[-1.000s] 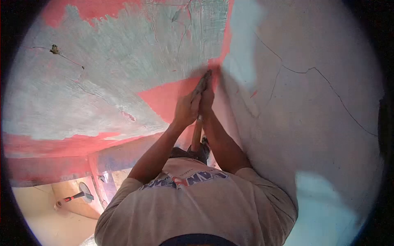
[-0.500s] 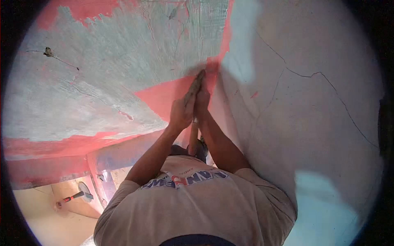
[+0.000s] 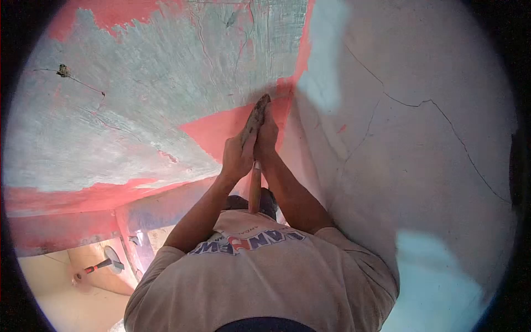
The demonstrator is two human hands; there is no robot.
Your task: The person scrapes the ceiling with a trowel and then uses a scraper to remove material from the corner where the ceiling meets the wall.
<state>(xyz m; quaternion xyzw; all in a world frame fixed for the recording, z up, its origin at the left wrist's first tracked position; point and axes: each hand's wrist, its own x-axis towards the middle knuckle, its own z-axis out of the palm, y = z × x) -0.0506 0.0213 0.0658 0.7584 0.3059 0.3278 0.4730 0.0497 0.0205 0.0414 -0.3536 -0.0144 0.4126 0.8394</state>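
My left hand [image 3: 238,157] and my right hand [image 3: 267,134] are pressed palm to palm, fingers pointing up and away from my chest. Between the palms they clamp a tool with a wooden handle [image 3: 255,191], which hangs down toward my shirt. The tool's other end is hidden by the hands. Grey, dirty material covers the long fingers or the surface along them; the two are hard to tell apart. Just behind the fingertips is a pink painted patch [image 3: 213,130] on the grey-smeared surface [image 3: 166,72], near a corner.
A pale wall [image 3: 431,155] with a long crack rises at the right. On the left, the smeared surface has cracks and a small hole [image 3: 63,71]. A hammer-like tool with a red and black handle [image 3: 98,266] lies at the lower left beside a round grey piece [image 3: 114,260].
Both hands have shifted slightly left, still pressed together. The wooden handle has swung a little left and shows more clearly below the palms.
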